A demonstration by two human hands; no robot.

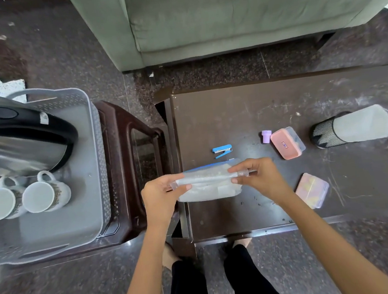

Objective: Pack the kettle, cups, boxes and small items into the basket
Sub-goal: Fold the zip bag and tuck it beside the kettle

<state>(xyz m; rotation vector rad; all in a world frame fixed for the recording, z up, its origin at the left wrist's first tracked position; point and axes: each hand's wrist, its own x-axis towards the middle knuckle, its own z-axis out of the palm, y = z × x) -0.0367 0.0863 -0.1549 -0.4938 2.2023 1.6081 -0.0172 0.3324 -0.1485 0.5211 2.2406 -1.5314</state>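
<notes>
Legs (223, 282) in black trousers at bottom centre, bare feet at the table's near edge. Both forearms reach up from there to the hands.

Left hand (162, 194) pinches the left end of a clear plastic box (205, 183) with a blue lid; right hand (256, 174) pinches the right end, thumb under, fingers over the top. Box sits between the two hands, held over the near left corner of the dark table (278, 106); can't tell if its bottom touches the tabletop.

Just beyond the box, between the hands: small blue stapler (222, 151) on the table. Right of the right hand: flat clear box with pink contents (311, 190), near. Beyond the right hand: pink-lidded box (286, 145) with a small lilac cap-like piece (266, 136) touching or just beside its left end. Farther right: grey slipper-like item with black mesh toe (350, 127); another pink box cut by the frame edge.

Left of the left hand: brown plastic stool (128, 152) carrying the grey basket (86, 104). Inside it, two white cups (19, 199) lying on their sides, mouths to camera, side by side; steel kettle (16, 139) with black handle beyond them, touching.

Farthest: green sofa (235, 14) on speckled floor.
</notes>
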